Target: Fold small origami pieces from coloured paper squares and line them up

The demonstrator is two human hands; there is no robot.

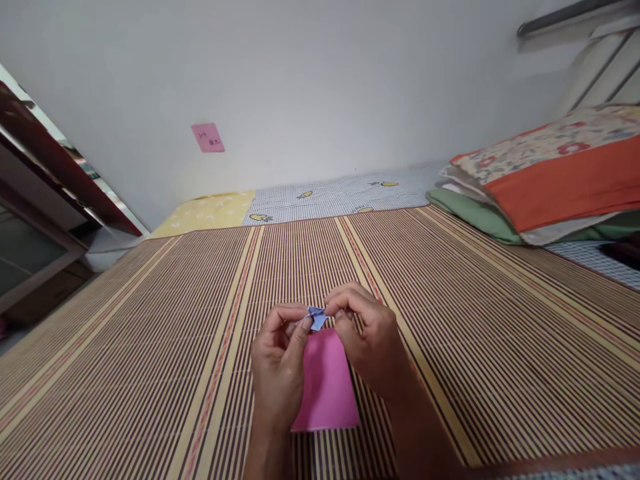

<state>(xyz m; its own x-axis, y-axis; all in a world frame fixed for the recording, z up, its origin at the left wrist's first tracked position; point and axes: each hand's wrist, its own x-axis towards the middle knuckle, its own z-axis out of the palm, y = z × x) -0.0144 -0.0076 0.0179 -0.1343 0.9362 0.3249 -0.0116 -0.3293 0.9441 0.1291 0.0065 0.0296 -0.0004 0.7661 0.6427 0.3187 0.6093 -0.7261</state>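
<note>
A small piece of folded blue paper (318, 321) is held up between my two hands, just above the far edge of a pink sheet. My left hand (279, 357) pinches its left side, thumb in front and fingers behind. On the right side, my right hand (371, 337) is closed with thumb and forefinger at the paper's edge. The pink sheet (330, 387) lies flat on the striped mat under my hands, partly covered by the left one. My fingers hide some of the folds.
The striped bamboo mat (210, 320) covers the bed. Folded bedding (560, 173) is stacked at the right. Patterned cloth (320, 197) shows along the white wall, where a pink note (208, 137) hangs. Dark-framed furniture (45, 220) stands beyond the left edge.
</note>
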